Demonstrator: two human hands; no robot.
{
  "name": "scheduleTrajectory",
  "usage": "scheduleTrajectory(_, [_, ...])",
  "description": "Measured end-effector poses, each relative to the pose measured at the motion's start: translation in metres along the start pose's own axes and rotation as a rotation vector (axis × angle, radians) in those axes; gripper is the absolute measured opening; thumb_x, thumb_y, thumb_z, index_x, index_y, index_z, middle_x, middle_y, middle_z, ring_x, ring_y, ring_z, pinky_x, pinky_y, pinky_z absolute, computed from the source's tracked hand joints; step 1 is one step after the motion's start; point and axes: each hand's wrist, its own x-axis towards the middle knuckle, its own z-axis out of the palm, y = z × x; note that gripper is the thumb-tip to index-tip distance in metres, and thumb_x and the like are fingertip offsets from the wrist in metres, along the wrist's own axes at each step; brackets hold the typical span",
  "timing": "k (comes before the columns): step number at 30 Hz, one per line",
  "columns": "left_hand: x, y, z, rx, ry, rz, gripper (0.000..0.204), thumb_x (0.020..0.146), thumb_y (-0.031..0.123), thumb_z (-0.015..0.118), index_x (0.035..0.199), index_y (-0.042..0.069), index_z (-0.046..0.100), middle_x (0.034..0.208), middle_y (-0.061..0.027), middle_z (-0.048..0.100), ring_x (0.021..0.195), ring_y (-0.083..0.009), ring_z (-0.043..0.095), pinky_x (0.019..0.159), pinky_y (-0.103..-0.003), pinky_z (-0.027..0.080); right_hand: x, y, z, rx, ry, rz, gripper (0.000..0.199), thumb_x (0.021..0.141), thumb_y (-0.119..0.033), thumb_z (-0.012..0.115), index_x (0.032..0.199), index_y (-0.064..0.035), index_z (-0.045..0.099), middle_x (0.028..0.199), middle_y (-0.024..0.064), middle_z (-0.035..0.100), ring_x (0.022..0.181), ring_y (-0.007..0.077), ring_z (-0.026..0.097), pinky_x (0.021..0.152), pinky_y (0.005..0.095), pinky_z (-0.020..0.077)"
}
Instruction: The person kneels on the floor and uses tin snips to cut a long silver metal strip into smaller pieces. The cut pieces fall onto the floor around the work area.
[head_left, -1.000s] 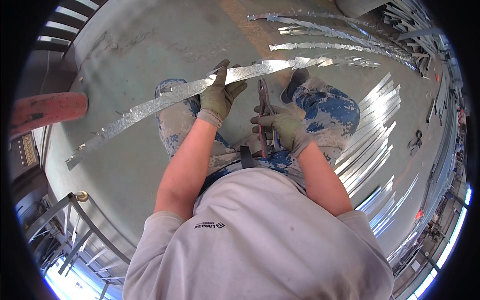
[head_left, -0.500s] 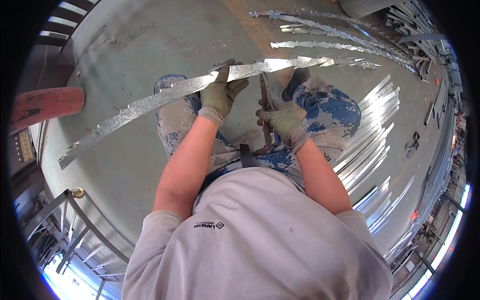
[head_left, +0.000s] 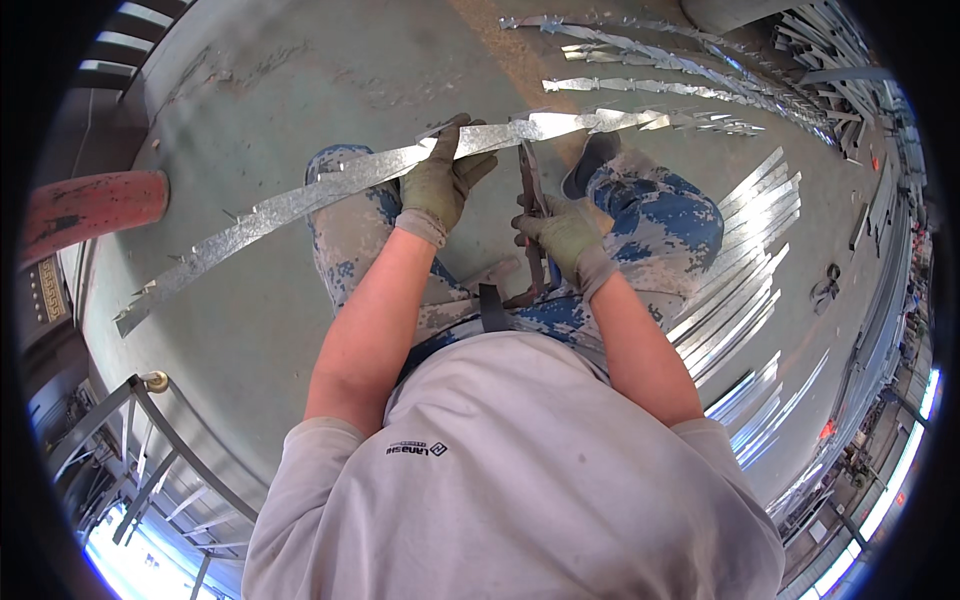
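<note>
A long, shiny sheet-metal strip (head_left: 370, 172) with a jagged, notched upper edge runs slantwise across in front of me, over my left knee. My left hand (head_left: 440, 182), in a greenish work glove, grips it near its middle, the thumb on the far side and some fingers sticking out to the right. In my gloved right hand (head_left: 562, 236) is a pair of rusty brown tin snips (head_left: 531, 185), closed round by the fingers. The tips of the snips meet the strip's near edge just right of my left hand; whether the blades are apart is too small to tell.
Finished-looking notched strips (head_left: 660, 90) lie on the floor at the far right. Plain bright strips (head_left: 745, 240) are spread beside my right leg. A red post (head_left: 100, 212) stands at the left, above a grey metal frame (head_left: 165, 430). Metal stock lines the right side.
Hardly anything differs. The strip's left end and the snips have shifted very slightly; both hands keep their hold.
</note>
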Motion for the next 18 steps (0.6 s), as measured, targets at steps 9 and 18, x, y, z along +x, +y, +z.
scheduleTrajectory(9, [-0.003,0.002,0.004,0.018,0.029,-0.002,0.042,0.117,0.031,0.058,0.149,0.004,0.060,0.143,-0.0167,0.070,0.125,-0.0360,0.075,0.107,-0.051,0.065,-0.023,-0.020,0.003,0.115,-0.030,0.003,0.066,0.094,-0.009,0.079,0.156,-0.0018,0.057,0.093,0.0048,0.064,0.072,0.0166,0.067,0.063,0.0326,0.0558])
scheduleTrajectory(18, [-0.001,-0.001,-0.002,0.044,0.028,0.036,0.037,0.117,0.024,0.056,0.148,0.003,0.060,0.140,-0.0186,0.072,0.122,-0.0370,0.076,0.105,-0.051,0.066,-0.013,-0.009,0.006,0.195,-0.001,0.080,0.067,0.091,-0.003,0.075,0.156,-0.0124,0.058,0.097,0.0028,0.059,0.064,0.0143,0.059,0.055,0.0326,0.0488])
